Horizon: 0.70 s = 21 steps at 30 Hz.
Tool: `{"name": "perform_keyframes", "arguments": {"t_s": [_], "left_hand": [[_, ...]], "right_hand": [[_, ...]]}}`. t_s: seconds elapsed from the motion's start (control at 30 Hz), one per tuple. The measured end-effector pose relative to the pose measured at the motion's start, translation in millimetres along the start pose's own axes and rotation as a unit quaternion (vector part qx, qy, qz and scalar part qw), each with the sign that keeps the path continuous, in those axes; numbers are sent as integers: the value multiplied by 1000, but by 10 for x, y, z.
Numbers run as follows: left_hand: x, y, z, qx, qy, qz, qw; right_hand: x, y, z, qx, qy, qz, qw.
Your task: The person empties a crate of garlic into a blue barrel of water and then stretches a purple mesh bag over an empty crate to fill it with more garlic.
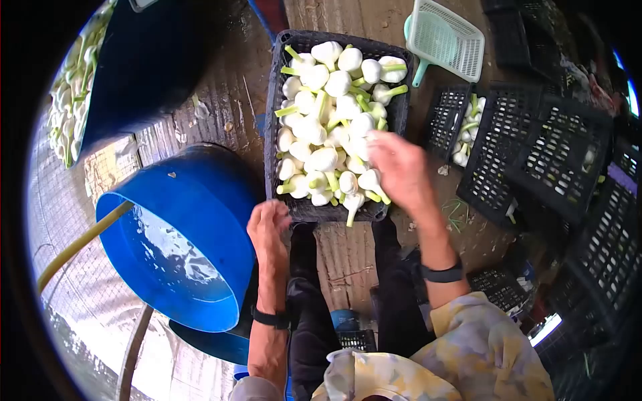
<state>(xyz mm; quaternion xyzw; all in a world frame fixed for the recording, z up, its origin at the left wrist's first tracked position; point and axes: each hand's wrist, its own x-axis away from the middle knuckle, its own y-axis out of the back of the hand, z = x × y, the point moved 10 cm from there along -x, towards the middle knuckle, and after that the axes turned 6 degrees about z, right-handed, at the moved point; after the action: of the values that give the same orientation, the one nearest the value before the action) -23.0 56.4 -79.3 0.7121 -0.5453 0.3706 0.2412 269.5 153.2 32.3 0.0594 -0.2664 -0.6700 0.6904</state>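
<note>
A black plastic crate (271, 144) stands in front of me, heaped with white bulbs (324, 159) that have short green stems. My right hand (400, 167) is over the crate's right side, beside the bulbs; it is blurred, and whether its fingers hold anything cannot be made out. At the crate's lower left corner is my left hand (269, 224), its fingers curled near the rim. What those fingers hold, if anything, is hidden.
To the left stands a blue barrel (180, 267) with water inside and a yellow hose over its rim. A white basket (461, 50) with a green strainer lies at the upper right. Several black crates (498, 150) fill the right side. More stemmed bulbs (70, 100) are at the far left.
</note>
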Motion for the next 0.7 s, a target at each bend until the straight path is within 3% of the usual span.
{"name": "perform_keyframes", "arguments": {"t_s": [0.07, 0.13, 0.17, 0.2, 0.3, 0.43, 0.47, 0.57, 0.63, 0.7], "left_hand": [[164, 219, 626, 101, 124, -38, 986], [352, 302, 1337, 182, 250, -60, 949], [453, 246, 1594, 212, 303, -70, 927], [540, 158, 1654, 214, 315, -99, 919], [528, -72, 1848, 230, 316, -67, 918], [492, -156, 1773, 236, 291, -76, 924], [501, -146, 1755, 227, 287, -80, 927], [586, -208, 1739, 204, 281, -83, 934], [628, -363, 1684, 80, 288, -27, 954], [614, -524, 1758, 15, 252, 27, 967]], "right_hand": [[74, 478, -412, 75, -54, -58, 994], [8, 840, -694, 42, -108, -87, 989], [-135, 991, -780, 67, -77, -111, 989], [-344, 1093, -739, 123, -70, -110, 984], [-939, 1221, -431, 168, 19, -125, 978], [-1324, 1022, -275, 100, 61, -95, 989], [-1393, 863, -144, 157, 103, -91, 978], [-1644, 121, 58, 77, 112, -6, 991], [-1797, -345, 304, 184, 221, -40, 957], [-1938, -919, 124, 286, 229, -3, 931]]}}
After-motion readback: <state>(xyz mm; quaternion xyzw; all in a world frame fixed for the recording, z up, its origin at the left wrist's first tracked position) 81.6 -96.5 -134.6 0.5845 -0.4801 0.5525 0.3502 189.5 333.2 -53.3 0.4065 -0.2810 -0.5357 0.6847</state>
